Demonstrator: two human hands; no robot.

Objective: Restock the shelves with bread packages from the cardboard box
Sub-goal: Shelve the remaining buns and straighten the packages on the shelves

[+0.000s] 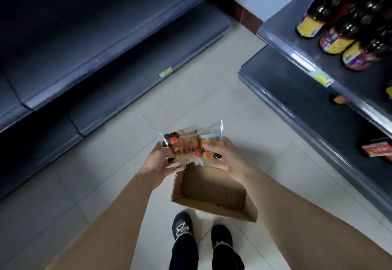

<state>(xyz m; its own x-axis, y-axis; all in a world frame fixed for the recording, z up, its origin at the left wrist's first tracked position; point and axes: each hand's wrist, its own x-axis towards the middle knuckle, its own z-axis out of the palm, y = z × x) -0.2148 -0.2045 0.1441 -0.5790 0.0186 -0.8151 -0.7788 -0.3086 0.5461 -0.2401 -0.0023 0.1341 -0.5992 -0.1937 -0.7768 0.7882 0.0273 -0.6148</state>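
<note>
Bearing brown Chinese characters too blurred to read and a small red square logo, two clear-wrapped bread packages sit side by side just above the cardboard box. Over its far edge, the left hand and right hand grip them from either side, fingers curled round the wrappers.

brown cardboard box, dark grey shelves, orange-tan bread packages with blue stripes, black shoes.

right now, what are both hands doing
Left hand: holding the bread packages, left end.
Right hand: holding the bread packages, right end.
</note>
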